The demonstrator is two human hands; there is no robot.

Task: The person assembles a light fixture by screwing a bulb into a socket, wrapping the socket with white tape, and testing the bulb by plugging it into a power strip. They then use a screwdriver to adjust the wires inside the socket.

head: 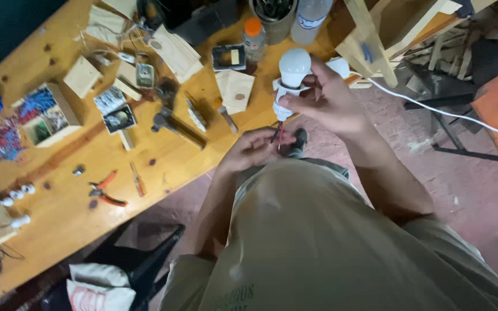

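Observation:
My right hand (325, 99) grips a white lamp holder (283, 99) with a white bulb (294, 65) screwed into it, held up over the edge of the wooden table (70, 207). Red and black wires (278, 133) hang from the holder's base. My left hand (253, 148) is closed around the lower ends of those wires, just below the holder.
The table carries red-handled pliers (106, 193), a hammer (175, 126), a screwdriver (137, 179), small wooden boxes (82, 76), switch plates (229, 57), bottles (253, 35) and coloured wire bundles (4, 138). A white cable (445, 112) runs across the floor at the right, past timber pieces (370, 34).

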